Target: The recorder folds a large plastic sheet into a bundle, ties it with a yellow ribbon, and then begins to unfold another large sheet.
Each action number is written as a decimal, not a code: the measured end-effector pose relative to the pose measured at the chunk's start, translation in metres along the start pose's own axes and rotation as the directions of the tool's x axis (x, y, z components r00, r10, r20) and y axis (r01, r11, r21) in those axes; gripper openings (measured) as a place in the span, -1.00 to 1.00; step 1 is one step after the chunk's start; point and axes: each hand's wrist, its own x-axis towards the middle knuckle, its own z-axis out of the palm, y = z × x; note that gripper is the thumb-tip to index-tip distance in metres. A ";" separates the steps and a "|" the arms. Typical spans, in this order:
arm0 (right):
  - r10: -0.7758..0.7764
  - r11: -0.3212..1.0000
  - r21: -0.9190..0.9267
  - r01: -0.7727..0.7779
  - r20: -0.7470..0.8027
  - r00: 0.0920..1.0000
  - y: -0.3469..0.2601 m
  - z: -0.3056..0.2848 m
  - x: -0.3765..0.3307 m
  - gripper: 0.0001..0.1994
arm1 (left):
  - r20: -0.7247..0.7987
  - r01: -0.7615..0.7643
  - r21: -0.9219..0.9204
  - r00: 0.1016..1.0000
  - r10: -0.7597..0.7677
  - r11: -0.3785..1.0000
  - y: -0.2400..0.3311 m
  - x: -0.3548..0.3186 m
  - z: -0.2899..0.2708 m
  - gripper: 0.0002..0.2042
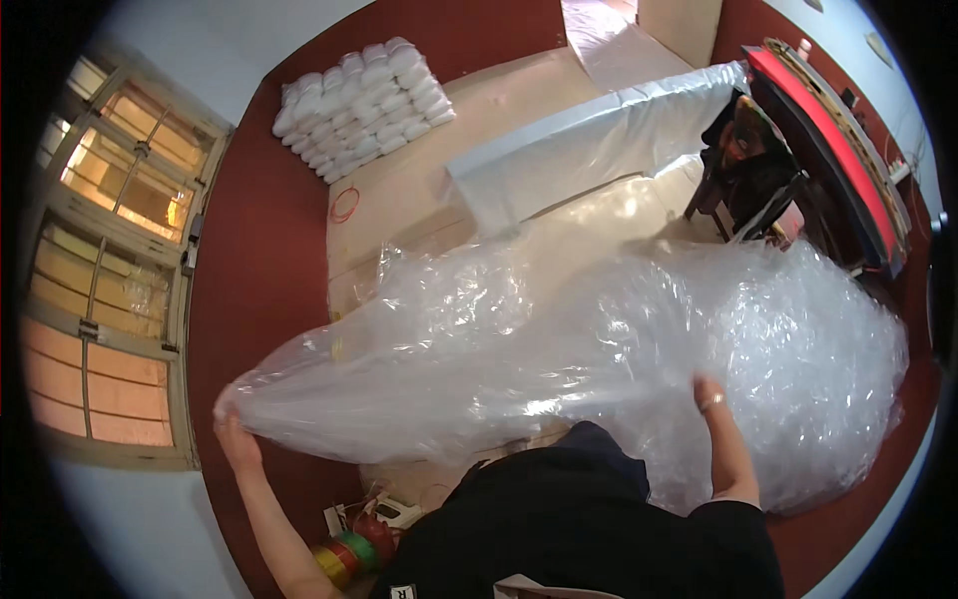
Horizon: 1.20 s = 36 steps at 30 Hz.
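Observation:
A large mass of clear plastic sheeting (449, 374) stretches across the room in front of me, pulled taut and narrow at the left and heaped into a big crumpled pile at the right. My left hand (236, 435), arm held far out to the left, is closed round the gathered end of the sheeting. With fingers closed, my right hand (708, 389) grips the sheeting near the bulky heap; its fingertips are partly lost in the film. A band shows at my right wrist.
White bundles (369, 105) are stacked against the far-left wall. A long covered bench (599, 135) crosses behind the sheeting. A dark chair (748, 150) and a red-edged board (833, 140) stand at the right. Coloured rolls (344, 559) sit at lower left, below the barred window (120, 270).

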 end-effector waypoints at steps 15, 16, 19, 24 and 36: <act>-0.370 0.758 0.324 0.566 -0.501 0.782 -0.386 -0.067 0.069 -0.38 | -0.616 -0.353 0.131 0.704 0.355 0.927 0.153 -0.176 -0.244 -0.59; -0.544 0.771 0.081 0.632 -0.434 0.719 -0.401 -0.063 0.084 -0.47 | -0.638 -0.333 0.115 0.697 0.326 0.936 0.134 -0.180 -0.267 -0.59; -0.703 0.710 -0.264 0.653 -0.214 0.678 -0.425 -0.072 0.124 -0.64 | -0.718 -0.240 0.053 0.666 0.204 0.969 0.076 -0.187 -0.312 -0.56; -0.369 0.501 0.016 0.866 -0.900 0.231 -0.450 -0.184 0.046 -0.90 | -0.793 0.004 0.243 0.577 0.196 0.970 0.004 -0.257 -0.376 -0.56; 0.450 0.699 0.681 0.221 -0.658 0.604 -0.067 -0.027 0.111 -0.83 | -0.176 -0.029 0.232 0.982 0.072 0.972 -0.042 -0.257 -0.164 -0.75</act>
